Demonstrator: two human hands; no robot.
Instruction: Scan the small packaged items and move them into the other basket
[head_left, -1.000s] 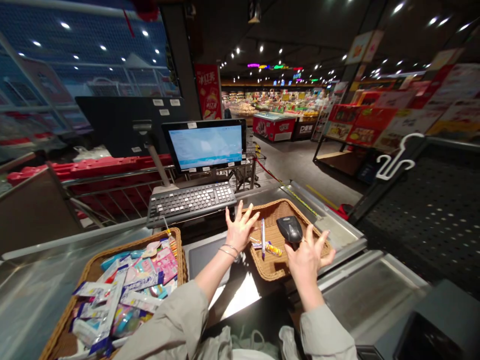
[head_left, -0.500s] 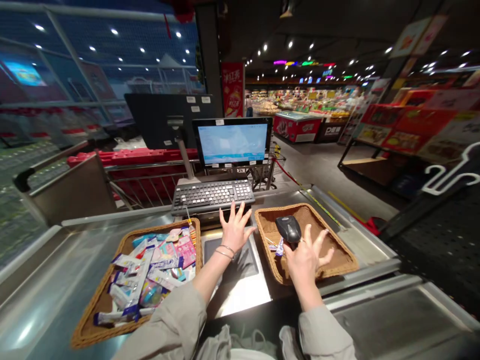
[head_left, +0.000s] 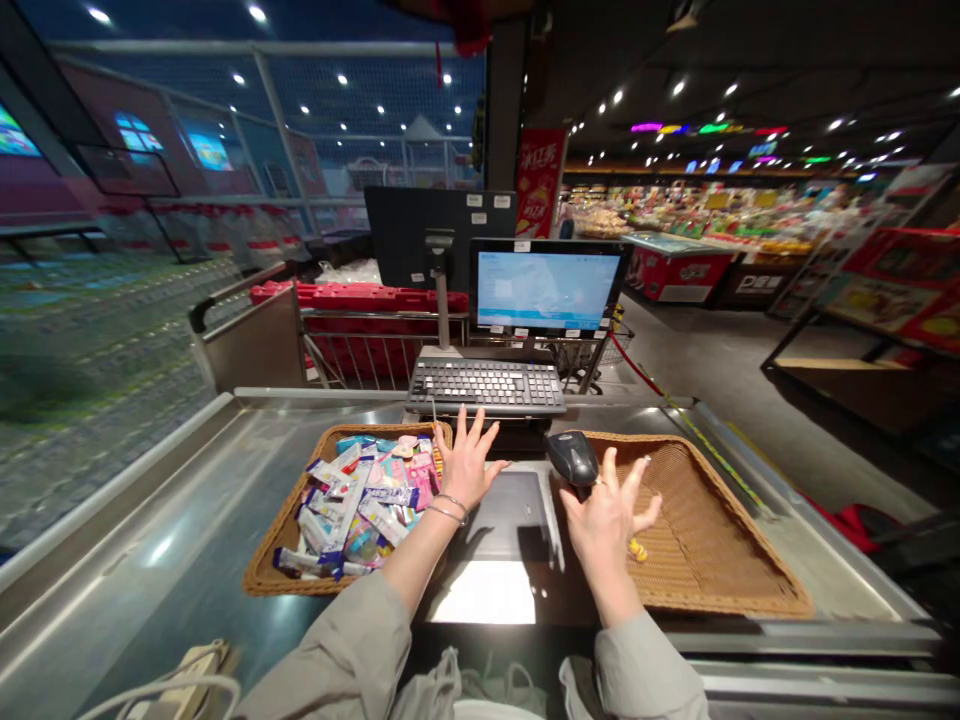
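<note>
My left hand [head_left: 463, 468] is spread open and holds nothing. It hovers below the keyboard [head_left: 487, 385], beside the right rim of a wicker basket [head_left: 259, 560] full of small wrapped sweets and packets [head_left: 352, 510]. A black handheld barcode scanner [head_left: 574, 458] is in my right hand [head_left: 606, 515], its head showing above the thumb; the grip is mostly hidden, and the other fingers are stretched out. Behind that hand stands a second wicker basket [head_left: 720, 530], with a small yellow item [head_left: 637, 550] in it.
Between the baskets lies a grey plate [head_left: 506, 515] set in the metal counter [head_left: 180, 500]. A lit monitor [head_left: 547, 290] stands behind the keyboard, and a dark screen [head_left: 420, 235] is at its left. White cables [head_left: 172, 685] lie at the lower left. Shopping carts [head_left: 360, 350] stand beyond.
My view has turned left, so the counter, baskets and monitor appear further right. The scanner has moved along with my right hand toward the right basket's left edge. My left hand is still spread.
</note>
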